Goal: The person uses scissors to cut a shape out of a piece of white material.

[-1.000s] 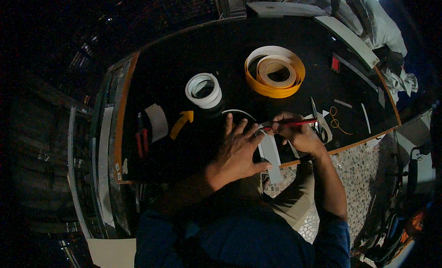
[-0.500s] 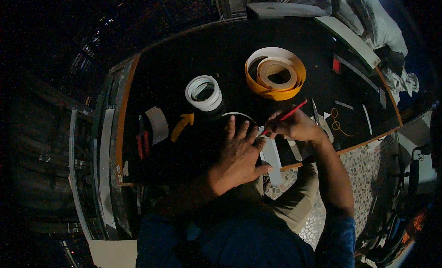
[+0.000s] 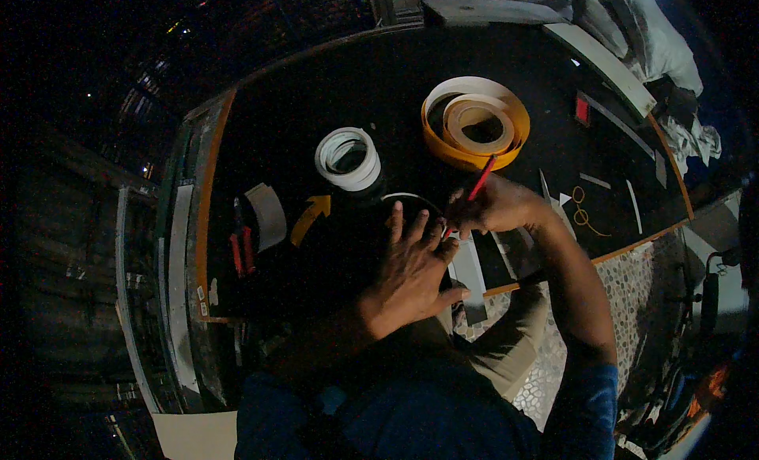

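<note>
Black covers the broad table (image 3: 316, 80), edged in orange-brown. Past its far right corner slumps a grey sack (image 3: 660, 53). Toward the far side, a wide yellow roll (image 3: 518, 147) stands around a smaller tan roll (image 3: 455, 132). The left hand (image 3: 411, 270) lies palm down with fingers spread, its thumb over a white strip (image 3: 466, 266). That strip is between the two hands, running down to the table's near edge. The right hand (image 3: 494, 207) is closed around a red pen (image 3: 481, 177). White rolls of tape (image 3: 366, 175) sit ahead of the left hand. Curved pale pieces (image 3: 269, 215) lie farther left, just beside red-handled pliers (image 3: 243, 250). Between those pieces and the left hand is a yellow arrow (image 3: 310, 219). The pen slants, its lower end near the left fingers. Smallest is a white triangle (image 3: 564, 199), just beside a looped yellow cord (image 3: 581, 215).
</note>
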The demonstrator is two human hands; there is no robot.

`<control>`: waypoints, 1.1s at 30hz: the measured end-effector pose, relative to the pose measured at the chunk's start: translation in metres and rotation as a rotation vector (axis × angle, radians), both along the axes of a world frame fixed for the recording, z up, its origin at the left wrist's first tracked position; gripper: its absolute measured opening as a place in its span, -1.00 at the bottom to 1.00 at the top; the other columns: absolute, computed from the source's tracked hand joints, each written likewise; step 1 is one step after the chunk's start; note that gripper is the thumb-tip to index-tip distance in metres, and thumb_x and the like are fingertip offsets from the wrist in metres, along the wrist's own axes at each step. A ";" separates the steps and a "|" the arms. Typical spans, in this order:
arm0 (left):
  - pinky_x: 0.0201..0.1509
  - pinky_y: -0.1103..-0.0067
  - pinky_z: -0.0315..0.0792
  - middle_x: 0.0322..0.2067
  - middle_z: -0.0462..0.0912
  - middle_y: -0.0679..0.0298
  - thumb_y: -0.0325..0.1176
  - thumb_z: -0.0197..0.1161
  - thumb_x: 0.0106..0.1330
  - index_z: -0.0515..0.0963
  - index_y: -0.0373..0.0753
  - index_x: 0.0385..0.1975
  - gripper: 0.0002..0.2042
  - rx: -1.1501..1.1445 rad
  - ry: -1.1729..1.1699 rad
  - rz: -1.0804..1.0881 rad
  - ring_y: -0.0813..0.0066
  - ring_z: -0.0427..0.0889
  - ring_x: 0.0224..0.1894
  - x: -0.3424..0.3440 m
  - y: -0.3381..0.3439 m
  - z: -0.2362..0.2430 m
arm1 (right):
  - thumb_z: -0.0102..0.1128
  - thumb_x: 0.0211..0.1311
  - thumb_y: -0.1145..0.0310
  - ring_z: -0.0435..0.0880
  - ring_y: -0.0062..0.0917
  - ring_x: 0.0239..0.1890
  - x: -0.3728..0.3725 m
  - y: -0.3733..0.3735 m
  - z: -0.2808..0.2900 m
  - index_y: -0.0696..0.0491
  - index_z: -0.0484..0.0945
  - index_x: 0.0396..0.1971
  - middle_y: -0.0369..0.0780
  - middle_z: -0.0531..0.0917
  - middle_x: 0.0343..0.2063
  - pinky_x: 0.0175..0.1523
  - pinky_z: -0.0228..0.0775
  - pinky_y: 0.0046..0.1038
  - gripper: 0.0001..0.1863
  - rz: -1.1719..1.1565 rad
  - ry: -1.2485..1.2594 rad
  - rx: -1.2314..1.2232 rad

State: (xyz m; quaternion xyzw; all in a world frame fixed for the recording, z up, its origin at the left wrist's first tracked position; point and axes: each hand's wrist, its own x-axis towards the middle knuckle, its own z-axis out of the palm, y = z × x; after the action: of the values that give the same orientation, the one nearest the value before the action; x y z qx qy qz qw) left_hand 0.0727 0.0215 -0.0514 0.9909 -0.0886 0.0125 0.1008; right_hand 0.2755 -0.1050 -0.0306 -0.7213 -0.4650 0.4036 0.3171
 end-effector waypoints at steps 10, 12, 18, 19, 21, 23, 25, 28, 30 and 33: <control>0.55 -0.22 -0.54 0.41 0.31 -0.19 0.32 0.13 0.33 0.48 -0.36 0.31 -0.17 -0.030 0.033 0.014 -0.28 0.11 0.52 0.000 0.000 0.000 | 0.36 0.13 0.41 0.66 -0.59 -0.50 0.002 0.011 0.014 0.09 0.71 -0.26 -0.24 0.74 -0.50 -0.38 0.50 -0.52 -0.83 0.043 0.009 -0.067; 0.56 -0.21 -0.54 0.40 0.31 -0.20 0.31 0.14 0.32 0.50 -0.36 0.29 -0.18 -0.036 0.023 0.018 -0.29 0.12 0.51 -0.001 0.001 0.001 | 0.35 0.15 0.39 0.69 -0.58 -0.49 0.003 0.012 0.013 0.10 0.70 -0.25 -0.24 0.74 -0.51 -0.37 0.53 -0.54 -0.82 0.028 0.076 -0.020; 0.56 -0.21 -0.53 0.39 0.30 -0.26 0.30 0.16 0.31 0.54 -0.35 0.25 -0.21 -0.062 -0.047 0.000 -0.29 0.15 0.50 -0.001 0.001 -0.004 | 0.35 0.16 0.41 0.71 -0.57 -0.47 0.023 0.010 0.004 0.13 0.69 -0.24 -0.22 0.77 -0.44 -0.36 0.56 -0.54 -0.82 -0.012 0.055 -0.021; 0.56 -0.21 -0.53 0.39 0.30 -0.26 0.30 0.17 0.31 0.54 -0.35 0.25 -0.21 -0.060 -0.023 0.001 -0.29 0.15 0.50 0.000 0.001 -0.003 | 0.35 0.17 0.41 0.72 -0.57 -0.46 0.024 0.009 0.004 0.13 0.69 -0.24 -0.22 0.77 -0.43 -0.36 0.56 -0.54 -0.82 -0.005 0.085 -0.007; 0.55 -0.22 -0.53 0.39 0.30 -0.26 0.31 0.18 0.30 0.55 -0.35 0.24 -0.20 -0.055 -0.010 0.004 -0.30 0.16 0.49 0.000 0.001 -0.002 | 0.35 0.17 0.42 0.72 -0.57 -0.45 0.023 0.007 0.004 0.13 0.69 -0.24 -0.21 0.77 -0.41 -0.36 0.57 -0.54 -0.82 0.010 0.146 0.019; 0.55 -0.22 -0.52 0.39 0.30 -0.25 0.31 0.19 0.28 0.55 -0.35 0.23 -0.20 -0.051 -0.029 0.006 -0.31 0.17 0.48 -0.001 0.001 -0.003 | 0.38 0.17 0.37 0.74 -0.55 -0.45 0.019 0.008 0.001 0.14 0.70 -0.23 -0.21 0.77 -0.42 -0.35 0.61 -0.50 -0.79 0.038 0.144 0.003; 0.55 -0.22 -0.52 0.38 0.31 -0.25 0.31 0.20 0.27 0.56 -0.35 0.22 -0.20 -0.059 -0.029 0.011 -0.31 0.19 0.47 0.000 0.000 -0.002 | 0.39 0.17 0.36 0.75 -0.54 -0.45 0.018 0.007 -0.004 0.14 0.70 -0.23 -0.21 0.77 -0.43 -0.36 0.62 -0.49 -0.78 0.038 0.134 0.003; 0.55 -0.22 -0.51 0.37 0.33 -0.25 0.32 0.20 0.26 0.57 -0.35 0.20 -0.20 -0.068 -0.053 0.005 -0.30 0.20 0.47 -0.001 0.001 -0.005 | 0.36 0.17 0.40 0.73 -0.56 -0.45 0.019 0.006 -0.004 0.13 0.70 -0.24 -0.22 0.76 -0.43 -0.36 0.58 -0.50 -0.82 0.001 0.112 0.020; 0.55 -0.23 -0.45 0.37 0.35 -0.23 0.33 0.21 0.26 0.59 -0.32 0.19 -0.21 -0.057 -0.069 0.009 -0.31 0.21 0.46 -0.001 0.002 -0.006 | 0.33 0.19 0.43 0.72 -0.58 -0.42 0.020 0.007 0.005 0.12 0.69 -0.23 -0.23 0.76 -0.42 -0.34 0.55 -0.52 -0.83 -0.033 0.103 0.011; 0.55 -0.26 -0.35 0.36 0.38 -0.19 0.35 0.22 0.24 0.62 -0.26 0.17 -0.23 -0.033 -0.081 0.023 -0.33 0.23 0.45 -0.003 0.002 -0.006 | 0.32 0.21 0.44 0.70 -0.58 -0.43 0.022 0.007 0.022 0.12 0.70 -0.21 -0.24 0.74 -0.44 -0.34 0.54 -0.53 -0.83 -0.041 -0.024 0.020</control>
State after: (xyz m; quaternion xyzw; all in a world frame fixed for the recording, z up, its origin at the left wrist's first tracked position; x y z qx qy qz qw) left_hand 0.0699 0.0239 -0.0576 0.9887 -0.0808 0.0551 0.1132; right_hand 0.2978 -0.0983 -0.0087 -0.7325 -0.4578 0.3834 0.3269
